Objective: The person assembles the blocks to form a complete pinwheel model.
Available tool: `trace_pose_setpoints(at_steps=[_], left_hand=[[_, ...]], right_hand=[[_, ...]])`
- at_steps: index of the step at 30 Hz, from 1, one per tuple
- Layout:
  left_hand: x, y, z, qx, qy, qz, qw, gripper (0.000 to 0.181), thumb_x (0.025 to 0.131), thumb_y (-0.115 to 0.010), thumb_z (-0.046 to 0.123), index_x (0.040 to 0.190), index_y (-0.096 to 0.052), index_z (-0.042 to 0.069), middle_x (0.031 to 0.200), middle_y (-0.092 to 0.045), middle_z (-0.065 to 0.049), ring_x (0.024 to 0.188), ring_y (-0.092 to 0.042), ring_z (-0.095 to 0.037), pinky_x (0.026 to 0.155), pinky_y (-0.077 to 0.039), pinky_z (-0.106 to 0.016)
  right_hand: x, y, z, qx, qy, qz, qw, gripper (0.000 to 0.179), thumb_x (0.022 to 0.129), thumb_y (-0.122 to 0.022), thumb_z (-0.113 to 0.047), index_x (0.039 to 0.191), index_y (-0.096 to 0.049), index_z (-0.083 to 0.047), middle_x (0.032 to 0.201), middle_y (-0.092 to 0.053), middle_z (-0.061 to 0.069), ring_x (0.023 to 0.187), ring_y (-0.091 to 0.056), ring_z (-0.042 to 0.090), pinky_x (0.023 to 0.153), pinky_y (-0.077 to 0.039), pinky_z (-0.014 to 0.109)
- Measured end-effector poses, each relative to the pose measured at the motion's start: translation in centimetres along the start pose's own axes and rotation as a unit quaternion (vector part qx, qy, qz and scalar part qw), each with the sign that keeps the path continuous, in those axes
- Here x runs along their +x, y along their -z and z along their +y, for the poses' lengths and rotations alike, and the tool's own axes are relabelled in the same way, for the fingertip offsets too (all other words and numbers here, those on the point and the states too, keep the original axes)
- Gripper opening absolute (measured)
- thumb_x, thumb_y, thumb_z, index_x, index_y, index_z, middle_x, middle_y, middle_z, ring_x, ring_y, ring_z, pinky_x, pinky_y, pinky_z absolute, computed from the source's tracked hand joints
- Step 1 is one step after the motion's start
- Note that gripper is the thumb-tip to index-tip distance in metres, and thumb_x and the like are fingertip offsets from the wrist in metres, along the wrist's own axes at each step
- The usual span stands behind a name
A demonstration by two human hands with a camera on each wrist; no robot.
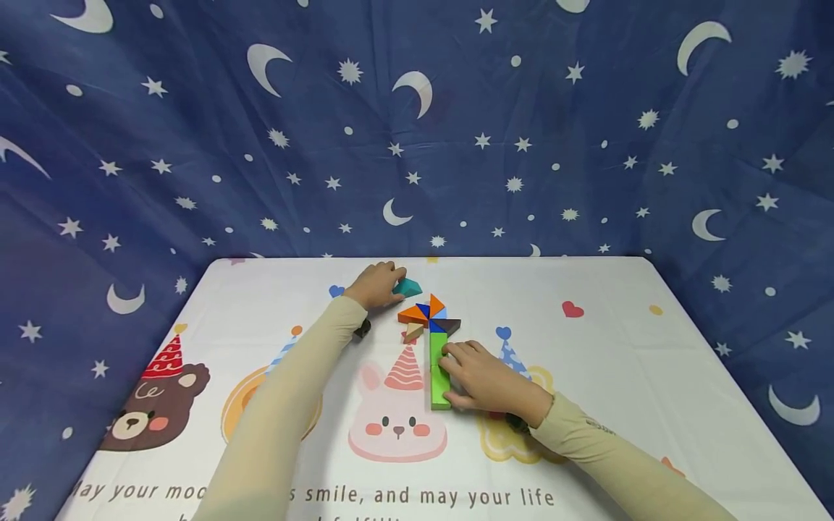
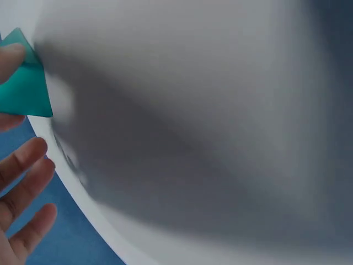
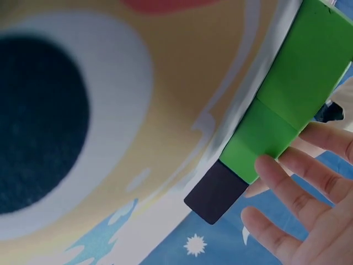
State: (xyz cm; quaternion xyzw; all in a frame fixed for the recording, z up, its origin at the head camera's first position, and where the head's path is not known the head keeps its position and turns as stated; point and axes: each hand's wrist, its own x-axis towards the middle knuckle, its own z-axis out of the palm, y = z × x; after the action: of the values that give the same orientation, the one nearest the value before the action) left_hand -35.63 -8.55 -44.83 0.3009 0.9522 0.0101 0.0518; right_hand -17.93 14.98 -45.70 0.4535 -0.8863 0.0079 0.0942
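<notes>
My left hand (image 1: 376,286) pinches a teal triangular block (image 1: 409,288) between thumb and fingers at the far side of the table; the left wrist view shows the block (image 2: 27,91) with its other fingers spread. Two green blocks (image 1: 439,391) lie end to end in a strip. Along the strip's right side, my right hand (image 1: 485,378) touches them with extended fingers. Above the strip, triangular blocks form a pinwheel: orange (image 1: 412,315), blue, light blue and dark brown (image 1: 448,324). The right wrist view shows a dark block face (image 3: 216,192) at the strip's end.
A tan wooden block (image 1: 413,332) lies just left of the pinwheel. The white tablecloth (image 1: 606,376) carries printed animals, hearts and lettering. Behind the table's far edge hangs a dark blue curtain (image 1: 456,202) with moons and stars.
</notes>
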Motion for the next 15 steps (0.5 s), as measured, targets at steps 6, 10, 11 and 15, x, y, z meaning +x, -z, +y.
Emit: trace_pose_setpoints(at_steps=[6, 10, 11, 15], left_hand=[[-1.4, -0.1, -0.4, 0.029, -0.013, 0.010, 0.9994, 0.045, 0.087, -0.064, 0.035, 0.125, -0.052, 0.013, 0.115, -0.056, -0.012, 0.104, -0.054, -0.026, 0.095, -0.042, -0.042], [-2.5, -0.4, -1.0, 0.031, -0.012, 0.011, 0.9994, 0.044, 0.086, -0.064, 0.035, 0.123, -0.053, 0.014, 0.114, -0.056, -0.010, 0.104, -0.053, -0.025, 0.097, -0.041, -0.043], [-2.9, -0.5, -1.2, 0.028, -0.011, 0.012, 0.9995, 0.044, 0.086, -0.065, 0.035, 0.123, -0.053, 0.014, 0.114, -0.056, -0.011, 0.103, -0.053, -0.025, 0.096, -0.041, -0.043], [-4.4, -0.6, -1.5, 0.019, -0.011, 0.020, 0.9996, 0.045, 0.086, -0.065, 0.035, 0.122, -0.054, 0.011, 0.114, -0.055, -0.012, 0.102, -0.053, -0.026, 0.095, -0.042, -0.045]], right_hand=[[0.0, -0.1, 0.0, 0.001, -0.007, -0.009, 0.9999, 0.042, 0.089, -0.053, -0.047, 0.113, -0.052, -0.013, 0.118, -0.053, 0.008, 0.107, -0.054, 0.023, 0.099, -0.041, 0.040], [0.0, -0.2, 0.0, 0.000, -0.003, 0.000, 1.0000, 0.042, 0.089, -0.055, -0.046, 0.113, -0.052, -0.012, 0.118, -0.053, 0.009, 0.105, -0.054, 0.023, 0.098, -0.042, 0.040], [0.0, -0.2, 0.0, -0.001, -0.002, 0.002, 1.0000, 0.042, 0.088, -0.055, -0.046, 0.113, -0.052, -0.012, 0.117, -0.053, 0.009, 0.105, -0.055, 0.023, 0.098, -0.042, 0.040], [0.0, -0.2, 0.0, -0.005, 0.001, 0.009, 0.9999, 0.043, 0.088, -0.056, -0.046, 0.113, -0.052, -0.012, 0.117, -0.054, 0.009, 0.103, -0.055, 0.023, 0.096, -0.043, 0.040]])
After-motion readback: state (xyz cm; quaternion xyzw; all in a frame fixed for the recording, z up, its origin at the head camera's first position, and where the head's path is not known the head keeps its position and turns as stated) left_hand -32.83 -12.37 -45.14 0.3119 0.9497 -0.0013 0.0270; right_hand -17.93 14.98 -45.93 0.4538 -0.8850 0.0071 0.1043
